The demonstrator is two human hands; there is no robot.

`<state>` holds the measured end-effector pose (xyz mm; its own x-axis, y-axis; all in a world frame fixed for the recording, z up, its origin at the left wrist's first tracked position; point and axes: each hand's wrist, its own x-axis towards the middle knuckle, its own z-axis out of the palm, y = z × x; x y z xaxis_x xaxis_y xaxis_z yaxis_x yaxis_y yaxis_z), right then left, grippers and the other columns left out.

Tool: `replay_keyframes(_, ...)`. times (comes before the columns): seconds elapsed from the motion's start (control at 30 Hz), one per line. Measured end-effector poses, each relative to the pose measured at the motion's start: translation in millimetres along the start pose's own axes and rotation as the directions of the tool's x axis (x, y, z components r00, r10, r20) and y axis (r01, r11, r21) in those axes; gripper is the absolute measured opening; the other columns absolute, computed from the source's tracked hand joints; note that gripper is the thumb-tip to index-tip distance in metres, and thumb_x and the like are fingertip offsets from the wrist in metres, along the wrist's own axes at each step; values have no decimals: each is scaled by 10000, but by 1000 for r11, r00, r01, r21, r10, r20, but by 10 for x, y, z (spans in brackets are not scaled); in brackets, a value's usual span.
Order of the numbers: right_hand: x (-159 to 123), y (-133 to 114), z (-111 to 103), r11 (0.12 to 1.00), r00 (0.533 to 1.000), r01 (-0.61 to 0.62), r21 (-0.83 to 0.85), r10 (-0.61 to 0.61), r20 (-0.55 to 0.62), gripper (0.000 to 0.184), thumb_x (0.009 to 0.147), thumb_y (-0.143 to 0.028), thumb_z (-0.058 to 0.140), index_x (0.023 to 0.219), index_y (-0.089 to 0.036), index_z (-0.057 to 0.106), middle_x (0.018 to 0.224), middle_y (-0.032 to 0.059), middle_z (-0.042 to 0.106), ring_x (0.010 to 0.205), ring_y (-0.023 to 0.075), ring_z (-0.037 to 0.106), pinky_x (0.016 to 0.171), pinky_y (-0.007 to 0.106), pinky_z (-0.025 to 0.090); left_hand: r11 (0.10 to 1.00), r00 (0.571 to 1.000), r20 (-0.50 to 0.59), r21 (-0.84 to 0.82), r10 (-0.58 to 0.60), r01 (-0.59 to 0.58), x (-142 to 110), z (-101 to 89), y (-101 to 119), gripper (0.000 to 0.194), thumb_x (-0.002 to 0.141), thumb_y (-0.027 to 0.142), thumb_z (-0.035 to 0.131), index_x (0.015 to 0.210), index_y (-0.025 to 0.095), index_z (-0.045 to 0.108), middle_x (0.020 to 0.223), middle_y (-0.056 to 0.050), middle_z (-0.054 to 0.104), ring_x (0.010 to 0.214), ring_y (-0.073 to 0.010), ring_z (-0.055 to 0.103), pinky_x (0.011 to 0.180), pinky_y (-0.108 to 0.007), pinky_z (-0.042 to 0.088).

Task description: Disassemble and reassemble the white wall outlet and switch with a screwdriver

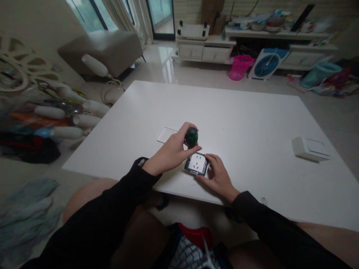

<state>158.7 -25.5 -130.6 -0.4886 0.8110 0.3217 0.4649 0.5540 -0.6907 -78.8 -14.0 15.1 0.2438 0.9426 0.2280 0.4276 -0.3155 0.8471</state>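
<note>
My left hand (181, 144) is closed round the dark green handle of a screwdriver (192, 137), held upright over the left side of a wall socket (197, 163). The screwdriver's tip is hidden behind the hand. The socket has a white face with slots and a dark frame, and lies near the front edge of the white table (238, 116). Thumb and fingers of my right hand (218, 175) grip the socket's right side. Partly behind my left hand lies a flat white cover plate (166, 135).
A white boxed switch or socket (310, 149) sits at the table's right. Left of the table are several white rounded pieces (67, 132) and bags. Farther back stand a grey bench (102, 48), a pink basket (240, 67), a blue-and-white fan (267, 64) and a low cabinet (203, 52).
</note>
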Motion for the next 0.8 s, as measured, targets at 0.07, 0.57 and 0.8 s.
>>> replay_keyframes(0.07, 0, -4, 0, 1000, 1000, -1, 3, 1, 0, 804, 842, -506, 824, 1510, -289, 432, 1434, 156, 535, 1323, 376, 537, 1104, 622, 509, 1000, 1000, -21, -12, -4, 3, 8, -8, -11, 389, 864, 198, 782, 1165, 210, 535, 957, -6, 655, 841, -154, 651, 768, -293, 553)
replay_keyframes(0.57, -5, 6, 2, 1000, 1000, 0, -3, 0, -7, 807, 841, -494, 830, 1512, -287, 433, 1432, 154, 537, 1318, 372, 538, 1107, 610, 507, 994, 998, 59, -113, 2, 5, -44, -6, -27, 415, 971, 161, 604, 1280, 234, 336, 1027, -43, 632, 935, -180, 676, 857, -355, 571)
replay_keyframes(0.8, 0, -3, 3, 1000, 1000, -5, 9, 5, -1, 808, 840, -492, 828, 1514, -293, 429, 1430, 152, 538, 1321, 365, 539, 1103, 609, 512, 998, 999, -46, -57, -11, 8, -11, 57, -57, 450, 914, 180, 710, 1234, 238, 398, 999, -22, 616, 890, -175, 672, 798, -336, 593)
